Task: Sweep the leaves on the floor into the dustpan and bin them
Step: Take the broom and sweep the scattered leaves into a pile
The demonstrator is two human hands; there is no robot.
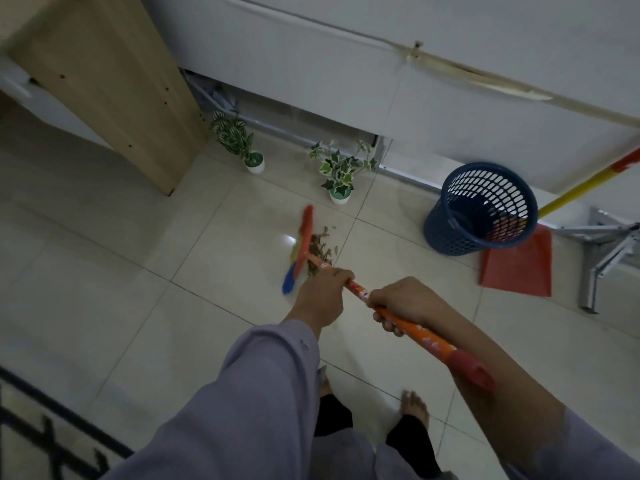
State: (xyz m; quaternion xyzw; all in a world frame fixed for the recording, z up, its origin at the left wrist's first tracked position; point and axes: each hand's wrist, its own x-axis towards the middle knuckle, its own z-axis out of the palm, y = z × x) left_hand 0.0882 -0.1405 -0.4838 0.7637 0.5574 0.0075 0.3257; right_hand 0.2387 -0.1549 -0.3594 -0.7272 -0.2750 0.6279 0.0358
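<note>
Both hands wrapped round the orange broom [408, 322] handle, left hand [320, 296] further down, right hand [403, 303] nearer, handle angled from near-right to far-left, head [300, 249] against the leaves [320, 249], red dustpan [517, 266] by the blue bin [481, 209] on the right.

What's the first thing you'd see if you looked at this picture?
Two hands, left hand and right hand, grip an orange broom in the middle, its colourful head against a small pile of dry leaves. To the right stands a blue basket bin with a red dustpan beside it.
</note>
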